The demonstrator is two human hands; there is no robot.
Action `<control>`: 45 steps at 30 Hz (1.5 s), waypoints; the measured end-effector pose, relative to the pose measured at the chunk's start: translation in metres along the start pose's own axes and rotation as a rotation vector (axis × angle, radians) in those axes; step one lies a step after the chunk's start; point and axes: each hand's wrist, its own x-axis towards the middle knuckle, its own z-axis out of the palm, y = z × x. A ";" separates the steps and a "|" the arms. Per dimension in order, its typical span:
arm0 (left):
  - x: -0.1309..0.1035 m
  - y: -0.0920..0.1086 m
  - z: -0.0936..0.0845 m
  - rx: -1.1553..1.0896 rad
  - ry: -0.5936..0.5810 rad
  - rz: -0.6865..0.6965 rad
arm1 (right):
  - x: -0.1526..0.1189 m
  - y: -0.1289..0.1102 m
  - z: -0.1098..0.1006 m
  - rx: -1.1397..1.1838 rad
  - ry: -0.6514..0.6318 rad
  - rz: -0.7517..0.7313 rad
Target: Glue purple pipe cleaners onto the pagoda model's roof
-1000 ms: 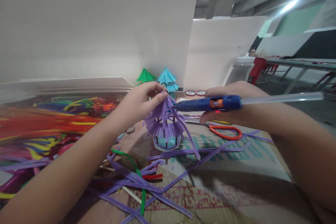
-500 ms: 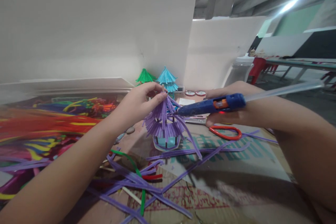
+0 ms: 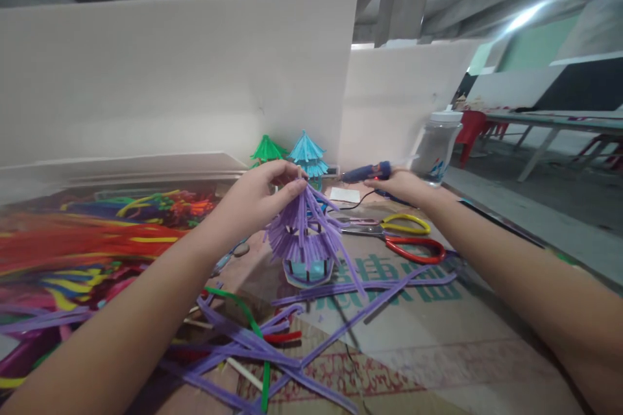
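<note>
Backdrop: pale boards (image 3: 170,84) are standing at 12 o'clock behind my work surface (image 3: 452,337), maybe screening off the room (clock's centred on the tower, btw).
Purple tower: my fuzzy tower (image 3: 305,249) is standing upright mid-surface, loose strips dangling toward 5.
Left hand: my left hand (image 3: 265,198) is pinching the roof peak, thumb against fingers, probably steadying it and keeping the strips bunched.
Right hand: my right hand (image 3: 409,187) is reaching out at 2, right by the glue gun (image 3: 365,172). Too blurry, can't tell if I'm gripping it.
Glue gun: nozzle's pointing left, sitting apart from the tower, likely so nothing's getting scorched.
Scissors: big-handled scissors (image 3: 415,250) are lying at 3, handy for the right I guess.
Spare purple strips: these (image 3: 326,379) are sprawling around 6–7, presumably within easy reach.
</note>
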 end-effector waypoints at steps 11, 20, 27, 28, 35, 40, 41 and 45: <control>-0.001 0.001 0.001 -0.013 0.008 -0.015 | 0.040 0.033 0.059 -0.113 -0.249 0.286; -0.001 0.002 -0.001 0.009 0.015 0.003 | 0.015 0.026 0.022 -0.342 -0.197 0.176; -0.002 0.003 0.000 0.031 0.034 0.029 | -0.038 -0.061 -0.020 -0.028 0.144 -0.162; -0.002 0.002 -0.001 0.016 0.043 0.031 | -0.046 -0.074 -0.020 0.070 0.156 -0.254; -0.010 0.006 -0.004 0.029 -0.090 0.099 | -0.073 -0.102 0.003 0.230 0.073 -0.585; -0.010 0.006 0.001 -0.063 -0.152 0.134 | -0.074 -0.098 0.008 0.256 0.102 -0.620; -0.010 0.006 0.002 -0.073 -0.170 0.132 | -0.075 -0.099 0.008 0.243 0.113 -0.637; -0.009 0.007 0.002 -0.072 -0.213 0.133 | -0.078 -0.101 0.009 0.154 0.176 -0.697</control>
